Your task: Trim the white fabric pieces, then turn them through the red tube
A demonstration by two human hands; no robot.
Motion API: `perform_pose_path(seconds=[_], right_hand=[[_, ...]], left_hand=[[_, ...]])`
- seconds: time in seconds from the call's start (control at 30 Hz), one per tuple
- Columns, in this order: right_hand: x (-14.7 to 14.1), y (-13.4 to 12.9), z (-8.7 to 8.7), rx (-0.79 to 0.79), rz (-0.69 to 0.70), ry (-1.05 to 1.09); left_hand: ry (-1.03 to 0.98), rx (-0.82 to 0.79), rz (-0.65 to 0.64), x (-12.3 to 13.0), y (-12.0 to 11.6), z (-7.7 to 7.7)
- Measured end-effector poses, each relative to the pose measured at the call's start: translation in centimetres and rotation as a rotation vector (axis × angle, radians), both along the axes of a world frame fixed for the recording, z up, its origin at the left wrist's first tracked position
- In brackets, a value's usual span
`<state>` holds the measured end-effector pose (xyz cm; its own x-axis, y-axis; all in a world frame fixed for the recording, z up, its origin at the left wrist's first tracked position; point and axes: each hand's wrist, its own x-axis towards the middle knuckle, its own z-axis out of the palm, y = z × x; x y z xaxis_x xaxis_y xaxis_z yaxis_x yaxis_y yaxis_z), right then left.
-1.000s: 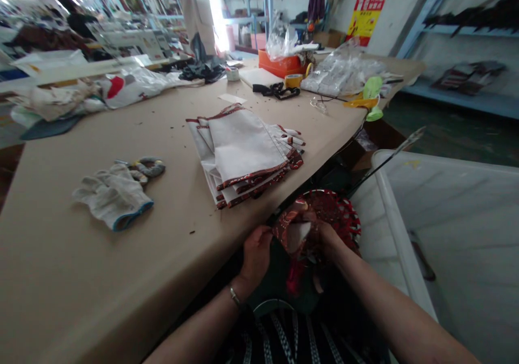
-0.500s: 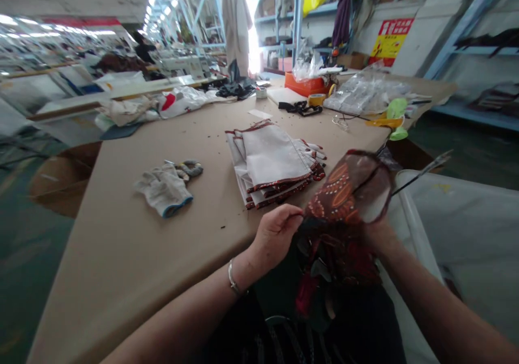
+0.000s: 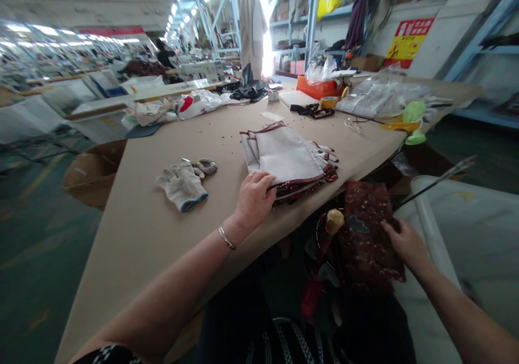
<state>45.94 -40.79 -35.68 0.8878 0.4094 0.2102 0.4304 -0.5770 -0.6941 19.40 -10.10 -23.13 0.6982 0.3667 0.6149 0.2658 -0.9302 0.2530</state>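
On the table lies a stack of white fabric pieces (image 3: 286,156) with brown patterned edges. My left hand (image 3: 255,197) is at the stack's near left corner, with fingers over the top piece and thumb at the edge, closed on it. Right of the table edge, over my lap, my right hand (image 3: 407,242) pinches the side of a brown patterned fabric piece (image 3: 367,239), which hangs upright. Beside that piece is a rounded wooden-looking knob (image 3: 334,221). A red tassel-like thing (image 3: 311,299) hangs blurred below it.
A white work glove (image 3: 183,186) and grey-handled snips (image 3: 206,166) lie to the left on the table (image 3: 133,256). A white bin (image 3: 478,234) stands at right. Further back are an orange box (image 3: 318,87), yellow tape (image 3: 328,102) and plastic bags (image 3: 368,96).
My left hand has left the brown fabric and moved left onto the stack. My right hand has lowered the brown piece, which now hangs flat instead of curled open. The view has shifted slightly.
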Motion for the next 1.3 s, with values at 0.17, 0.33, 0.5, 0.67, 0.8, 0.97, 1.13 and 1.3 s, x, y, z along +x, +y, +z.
perform_pose_path(seconds=[0.17,0.33,0.5,0.67,0.8,0.97,1.13,1.3], right_hand=[[-2.7,3.1,2.4,0.071,0.063,-0.139],[-8.7,10.4,14.0,0.327,0.564,-0.482],[-11.5,16.3,17.2,0.252,0.8,-0.533],[-11.0,17.7,16.3,0.248,0.79,-0.5],[-11.2,18.2,16.1,0.14,0.786,-0.526],[-11.7,19.9,17.0,-0.224,0.725,-0.692],[-9.6,19.4,19.4,-0.324,0.469,-0.753],[-10.6,14.3,19.4,0.019,0.435,-0.608]], left_hand=[[0.109,0.118,-0.018,0.5,-0.5,0.8],[0.084,0.053,-0.066,0.9,0.0,1.3],[0.001,-0.039,-0.116,0.8,0.4,1.4],[0.026,-0.034,-0.098,0.6,0.8,1.2],[0.056,-0.041,-0.065,1.0,0.8,1.2],[-0.011,-0.035,0.033,1.3,-0.5,3.0],[-0.141,-0.013,0.022,-0.2,-1.7,4.0],[-0.282,-0.373,0.038,-1.7,-3.3,3.0]])
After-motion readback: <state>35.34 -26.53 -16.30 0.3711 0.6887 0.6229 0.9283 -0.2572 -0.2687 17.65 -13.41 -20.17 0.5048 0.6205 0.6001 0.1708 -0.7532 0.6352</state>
